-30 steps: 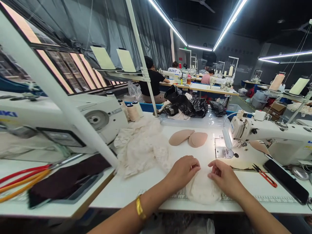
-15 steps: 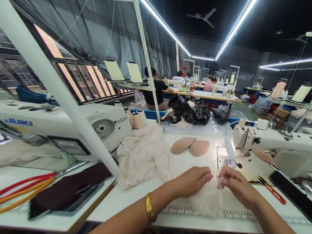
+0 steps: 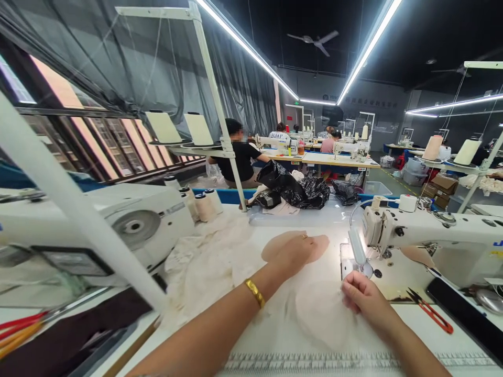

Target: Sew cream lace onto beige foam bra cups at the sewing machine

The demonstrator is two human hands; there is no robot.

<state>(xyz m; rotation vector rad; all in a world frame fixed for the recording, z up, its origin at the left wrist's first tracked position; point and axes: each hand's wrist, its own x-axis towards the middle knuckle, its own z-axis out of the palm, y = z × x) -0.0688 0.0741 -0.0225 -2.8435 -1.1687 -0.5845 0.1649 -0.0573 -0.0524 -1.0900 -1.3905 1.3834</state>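
Observation:
My left hand (image 3: 293,255), with a ring and a gold bangle, reaches over two beige moulded cup pads (image 3: 275,246) on the white table. Its fingers bend down onto the right-hand pad (image 3: 323,246); their tips are hidden, so I cannot tell whether they grip it. My right hand (image 3: 362,296) pinches the right edge of a thin, sheer off-white fabric piece (image 3: 320,314) lying on the table, just in front of the sewing machine's needle plate (image 3: 346,266). A heap of cream fabric (image 3: 204,267) lies to the left of my left hand.
A sewing machine (image 3: 396,225) with a lit lamp stands at right. Orange-handled thread snips (image 3: 432,311) and a black phone-like slab (image 3: 467,319) lie beside it. A ruler strip (image 3: 306,361) runs along the front edge. Another machine (image 3: 133,225) and a white pole (image 3: 98,209) stand left.
My left hand has left the sheer fabric and moved forward and left onto the cup pads. The right hand keeps the fabric, which now lies flatter. The view has shifted slightly right.

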